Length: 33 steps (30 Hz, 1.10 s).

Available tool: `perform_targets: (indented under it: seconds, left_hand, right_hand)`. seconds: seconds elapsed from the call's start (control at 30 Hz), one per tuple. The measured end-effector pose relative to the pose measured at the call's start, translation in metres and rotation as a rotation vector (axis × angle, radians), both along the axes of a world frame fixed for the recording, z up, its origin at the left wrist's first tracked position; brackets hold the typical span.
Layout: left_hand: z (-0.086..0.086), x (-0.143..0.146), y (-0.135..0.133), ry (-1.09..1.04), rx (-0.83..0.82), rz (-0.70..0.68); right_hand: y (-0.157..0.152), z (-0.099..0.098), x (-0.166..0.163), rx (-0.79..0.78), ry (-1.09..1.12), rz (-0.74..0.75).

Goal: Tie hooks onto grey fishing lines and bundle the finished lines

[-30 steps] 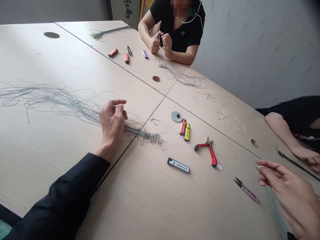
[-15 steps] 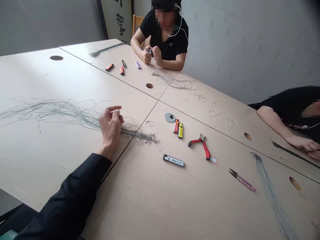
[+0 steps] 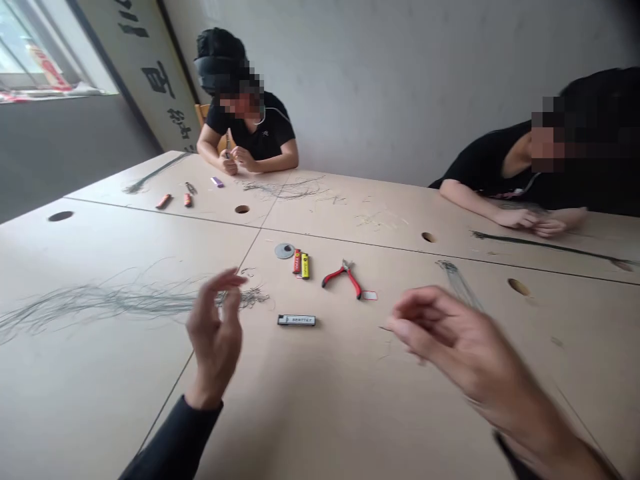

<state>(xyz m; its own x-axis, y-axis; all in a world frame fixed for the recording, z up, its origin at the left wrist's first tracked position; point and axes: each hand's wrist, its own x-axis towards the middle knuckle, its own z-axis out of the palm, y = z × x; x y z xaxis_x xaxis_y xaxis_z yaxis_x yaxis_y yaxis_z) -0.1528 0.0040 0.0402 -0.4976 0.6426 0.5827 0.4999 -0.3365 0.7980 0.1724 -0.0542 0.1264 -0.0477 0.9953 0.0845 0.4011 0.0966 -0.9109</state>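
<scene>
My left hand [image 3: 216,333] is raised over the hook end of a loose bundle of thin grey-green lines [image 3: 125,299]. Its fingers are curved and apart from the thumb, with nothing visible between them. On the right, my right hand [image 3: 445,333] is blurred, thumb and forefinger pinched together. A thin dark tip pokes out from those fingertips; the rest of that piece is hidden by the hand. Between my hands lie a white-and-black lighter [image 3: 297,321] and red-handled pliers [image 3: 346,277], the jaws pointing away.
Behind the lighter are a grey disc [image 3: 285,251], a red lighter [image 3: 297,261] and a yellow lighter [image 3: 305,266]. Another line bundle [image 3: 457,277] lies beyond my right hand. Two people in black sit across the table, their hands at work. Round holes [image 3: 428,237] pierce the tabletop.
My right hand has come into view from the right, where the pink thread snips lay; those no longer show. My view has swung right and up. My left hand still hovers by the bundle.
</scene>
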Motion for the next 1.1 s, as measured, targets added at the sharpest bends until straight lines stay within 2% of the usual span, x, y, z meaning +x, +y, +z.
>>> perform_targets:
  seconds: [0.1, 0.17, 0.27, 0.37, 0.6, 0.77, 0.93, 1.1]
  left_hand:
    - [0.010, 0.062, -0.020, -0.014, -0.176, -0.402]
    - [0.013, 0.098, -0.029, -0.014, -0.261, -0.631]
    - [0.012, 0.133, -0.032, 0.003, -0.280, -0.776]
    - [0.008, 0.146, -0.028, 0.101, -0.252, -0.777]
    - [-0.010, 0.151, -0.019, 0.424, -0.097, -0.761]
    - [-0.022, 0.151, -0.014, 0.474, -0.092, -0.714]
    - [-0.030, 0.153, -0.008, 0.400, -0.149, -0.707]
    - [-0.038, 0.154, -0.004, 0.031, -0.405, -0.715]
  right_hand:
    - [0.019, -0.016, -0.013, -0.108, 0.132, 0.103]
    - [0.024, -0.030, -0.015, -0.143, 0.209, 0.107]
    - [0.021, -0.045, -0.008, -0.160, 0.261, 0.083]
    - [0.019, -0.052, 0.001, -0.178, 0.290, 0.068]
    - [0.027, -0.069, 0.006, -0.258, 0.313, 0.013]
    - [0.035, -0.079, 0.000, -0.317, 0.369, -0.008]
    - [0.042, -0.086, -0.005, -0.301, 0.437, 0.021]
    - [0.044, -0.098, -0.011, -0.234, 0.419, 0.082]
